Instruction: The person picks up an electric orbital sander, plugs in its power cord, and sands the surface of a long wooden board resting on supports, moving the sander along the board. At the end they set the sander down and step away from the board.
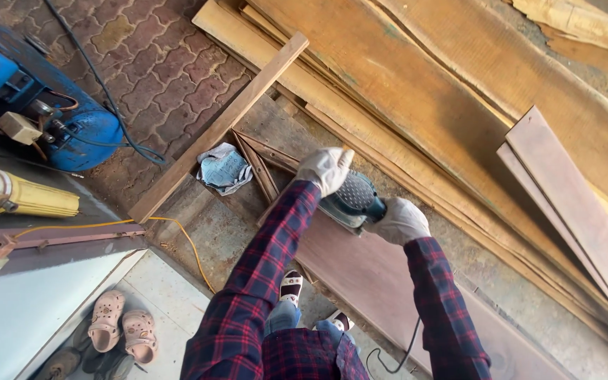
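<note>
One package: a crumpled bag (224,169), flattened, roughly square, pale grey-white with blue-grey print. It lies on the concrete floor (198,211) near that floor's edge with the brick paving, just beside the long slat (219,128) and against the corner of the thin-strip frame (260,163). Labels, signs, screens: none that can be made out.
</note>
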